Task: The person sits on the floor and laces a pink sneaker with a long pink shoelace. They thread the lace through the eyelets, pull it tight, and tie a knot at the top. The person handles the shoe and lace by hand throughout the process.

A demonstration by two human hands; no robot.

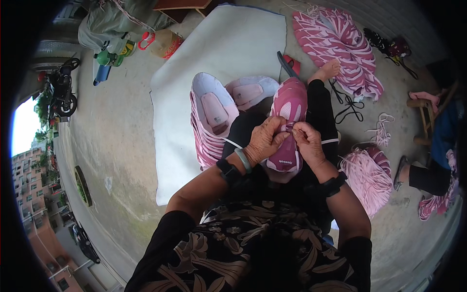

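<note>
A dark pink shoe upper (292, 97) rests on my lap, its tongue (284, 158) toward me. My left hand (267, 138) bends over the lacing area from the left, thumb and fingers pinched together. From the other side my right hand (309, 141) pinches at the same spot. A pale shoelace (232, 142) sticks out beside my left hand, and another pale end (331, 140) shows past my right. The fingers hide most of the lace between them. To the left stands a stack of nested pink shoe uppers (214, 112), with another pale-lined upper (253, 91) behind it.
A white sheet (175, 131) covers the floor ahead. Heaped pink uppers (335, 48) lie far right, a pale pink lace bundle (365, 180) nearer. Loose black laces (351, 108) lie between. Bottles (163, 44) stand far left; another person's foot (401, 173) is at right.
</note>
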